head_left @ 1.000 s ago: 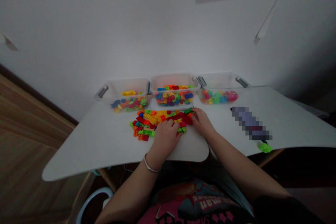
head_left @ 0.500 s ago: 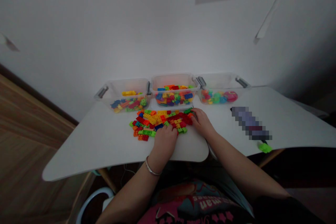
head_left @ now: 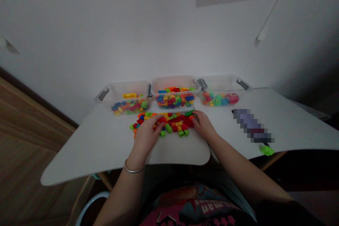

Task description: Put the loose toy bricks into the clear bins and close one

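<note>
The left hand (head_left: 146, 137) lies low over the near-left side of the heap, its fingers reaching forward across the bricks. The right hand (head_left: 203, 125) rests at the heap's right edge with its fingers lightly curled. Both stand fairly open, but whether either pinches a brick cannot be told from this view. A thin silver bangle (head_left: 134, 171) circles the left wrist.

Between the two hands, a loose heap of small plastic building bricks (head_left: 173, 122) in red, yellow, green, orange and blue lies on a white rounded-edge table (head_left: 106, 148), just in front of the middle bin. They are too many and too overlapped to count exactly, and some are hidden under the hands.

Three clear plastic bins with grey handles stand side by side along the far edge, so much of the material is already in containers, while the heap remains outside them. The left bin (head_left: 129, 88) holds a shallow mix of bricks, the middle bin (head_left: 174, 82) a fuller mix, and the right bin (head_left: 222, 84) rounded pink, green, blue and orange pieces.

To the right lie a pixelated, unreadable object (head_left: 251, 125) and a small bright-green piece (head_left: 267, 150).
</note>
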Demonstrator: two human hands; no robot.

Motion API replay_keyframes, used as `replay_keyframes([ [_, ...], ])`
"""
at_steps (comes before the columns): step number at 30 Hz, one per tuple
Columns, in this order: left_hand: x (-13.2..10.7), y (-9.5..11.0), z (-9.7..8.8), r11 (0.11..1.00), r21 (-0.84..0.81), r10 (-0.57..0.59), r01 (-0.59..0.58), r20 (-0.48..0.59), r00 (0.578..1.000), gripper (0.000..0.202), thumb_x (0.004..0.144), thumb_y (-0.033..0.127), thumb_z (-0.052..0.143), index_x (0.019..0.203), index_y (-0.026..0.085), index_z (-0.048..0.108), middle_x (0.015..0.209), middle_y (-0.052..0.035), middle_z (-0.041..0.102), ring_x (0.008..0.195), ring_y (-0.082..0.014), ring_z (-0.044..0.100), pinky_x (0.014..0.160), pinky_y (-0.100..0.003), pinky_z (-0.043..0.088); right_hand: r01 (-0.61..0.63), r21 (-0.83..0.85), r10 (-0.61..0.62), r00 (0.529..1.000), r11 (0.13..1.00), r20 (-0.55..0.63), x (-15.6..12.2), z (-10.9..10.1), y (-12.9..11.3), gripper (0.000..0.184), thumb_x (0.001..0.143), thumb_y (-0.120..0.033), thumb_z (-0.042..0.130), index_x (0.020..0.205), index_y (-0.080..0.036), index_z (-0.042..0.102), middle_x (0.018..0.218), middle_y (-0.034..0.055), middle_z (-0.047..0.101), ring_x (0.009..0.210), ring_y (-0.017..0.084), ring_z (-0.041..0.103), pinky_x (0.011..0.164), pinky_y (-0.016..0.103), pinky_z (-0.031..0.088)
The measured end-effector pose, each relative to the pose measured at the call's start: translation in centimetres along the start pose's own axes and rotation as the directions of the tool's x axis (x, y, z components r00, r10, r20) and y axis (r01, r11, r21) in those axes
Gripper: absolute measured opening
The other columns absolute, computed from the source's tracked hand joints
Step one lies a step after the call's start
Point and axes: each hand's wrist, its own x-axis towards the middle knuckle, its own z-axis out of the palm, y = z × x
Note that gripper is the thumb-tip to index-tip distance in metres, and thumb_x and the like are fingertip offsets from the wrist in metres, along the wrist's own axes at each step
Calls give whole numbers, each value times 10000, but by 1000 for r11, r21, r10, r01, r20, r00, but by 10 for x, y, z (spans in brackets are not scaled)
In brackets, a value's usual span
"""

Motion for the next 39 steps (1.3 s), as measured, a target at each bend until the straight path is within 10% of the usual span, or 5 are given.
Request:
replay_keyframes([
  [6, 19, -30, -43, 976, -215, -67, -30, -429, 901, 187, 818, 332, 650, 960, 220, 697, 963, -11, 715, 825, -152, 651, 800, -292, 531, -11, -1, 11, 1000, 1000, -6, 0, 0, 0, 382, 901, -339, 410, 1179, -133, 572, 1226, 170, 590, 1174, 276, 529, 1052, 475, 406],
  [14, 91, -70, -73, 951, -280, -99, -132, -679, 727, 270, 851, 306, 600, 1104, 217, 629, 977, -41, 658, 854, -150, 625, 816, -300, 518, -3, -2, 3, 1000, 1000, 4, -2, -1, -2, 374, 915, -357, 412, 1186, -154, 571, 1242, 157, 587, 1195, 272, 519, 1058, 475, 400],
  [23, 148, -112, -71, 965, -83, -264, 251, -322, 909, 290, 787, 278, 597, 1040, 162, 676, 863, -53, 673, 772, -168, 601, 766, -296, 479, -14, -4, 14, 1000, 1000, 10, -2, -3, -3, 362, 901, -327, 418, 1185, -161, 568, 1238, 152, 585, 1192, 270, 516, 1054, 485, 400],
  [33, 161, -122, -68, 859, 240, -493, 452, 150, 857, 92, 643, 268, 673, 672, 181, 673, 697, -55, 685, 719, -235, 634, 706, -317, 466, -20, -9, 20, 1000, 1000, 24, -1, -4, -3, 355, 897, -320, 431, 1184, -164, 570, 1232, 148, 590, 1186, 270, 518, 1053, 485, 401],
  [39, 153, -120, -61, 936, 142, -287, 321, -218, 933, 309, 788, 282, 541, 1047, 180, 675, 952, -77, 694, 836, -214, 618, 784, -329, 470, -8, -4, 8, 1000, 1000, 24, -1, -3, -2, 363, 899, -327, 423, 1184, -153, 567, 1232, 156, 586, 1183, 270, 519, 1050, 486, 404],
])
